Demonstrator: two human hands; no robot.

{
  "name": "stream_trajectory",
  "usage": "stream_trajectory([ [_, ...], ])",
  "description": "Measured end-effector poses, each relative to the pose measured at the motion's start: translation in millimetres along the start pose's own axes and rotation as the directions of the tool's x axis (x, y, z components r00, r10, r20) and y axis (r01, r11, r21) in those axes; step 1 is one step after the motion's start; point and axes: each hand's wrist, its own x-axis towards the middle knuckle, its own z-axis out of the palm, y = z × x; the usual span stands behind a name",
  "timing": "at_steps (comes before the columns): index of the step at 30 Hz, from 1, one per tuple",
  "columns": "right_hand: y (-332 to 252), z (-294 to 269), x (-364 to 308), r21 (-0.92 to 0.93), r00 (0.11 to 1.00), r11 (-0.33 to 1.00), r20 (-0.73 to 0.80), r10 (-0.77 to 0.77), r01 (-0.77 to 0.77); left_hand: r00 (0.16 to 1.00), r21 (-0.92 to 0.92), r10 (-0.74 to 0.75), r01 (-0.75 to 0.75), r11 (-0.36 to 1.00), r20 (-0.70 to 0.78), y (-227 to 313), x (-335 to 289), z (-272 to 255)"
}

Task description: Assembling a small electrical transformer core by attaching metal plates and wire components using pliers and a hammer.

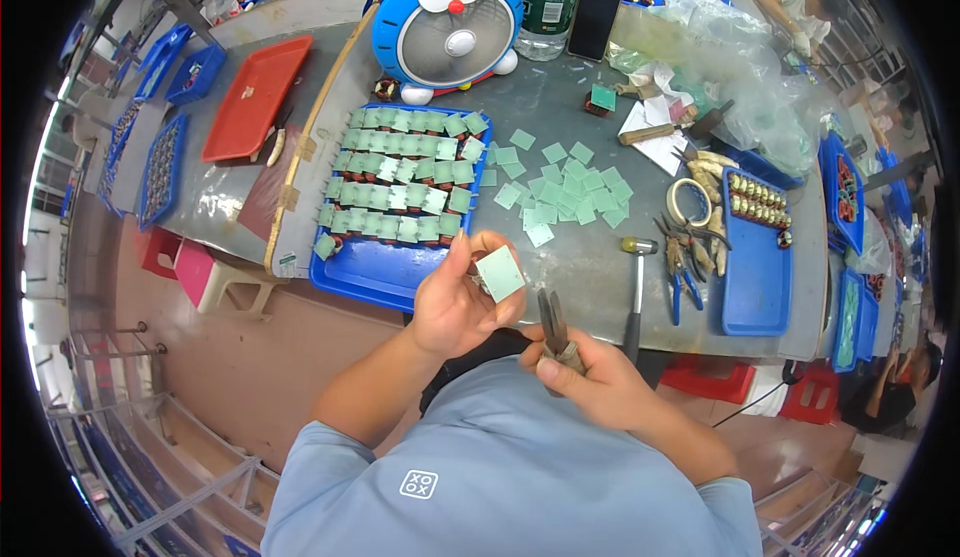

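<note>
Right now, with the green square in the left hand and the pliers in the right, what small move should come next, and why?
Probably bring the pliers up to the green square part. The left hand holds it raised before the body, and the right hand has the closed tips pointing toward it, a small gap apart.

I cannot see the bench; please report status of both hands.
Left hand holds pale green square plate. Right hand grips dark metal pliers, tips apart from plate. Nothing between them.

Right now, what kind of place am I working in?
Most likely a small electronics assembly workshop: a blue tray filled with rows of green squares on wound parts, hand tools like a hammer, and your right hand holding pliers.
</note>
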Motion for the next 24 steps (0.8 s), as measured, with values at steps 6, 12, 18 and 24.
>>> stream_trajectory([
  [6,7.1,-3.6,3.9,0.002,0.999,1.000,-0.030,-0.024,0.024,0.987,-0.112,-0.019,0.037,0.993,0.161,3.5,2.0,-2.1],
  [12,11.7,-1.8,2.6,0.031,0.994,0.997,-0.082,-0.069,0.071,0.991,-0.135,-0.058,0.074,0.988,0.120,-0.1,0.2,-3.4],
  [18,13.1,-13.8,3.3,0.029,0.979,0.995,-0.186,-0.083,0.090,0.996,-0.063,-0.085,0.087,0.994,0.036,0.2,-1.7,14.0],
  [24,21.3,-16.6,3.6,0.047,0.974,0.994,-0.210,-0.086,0.098,0.989,0.084,-0.093,0.103,0.991,-0.112,-3.8,-1.8,23.7],
])
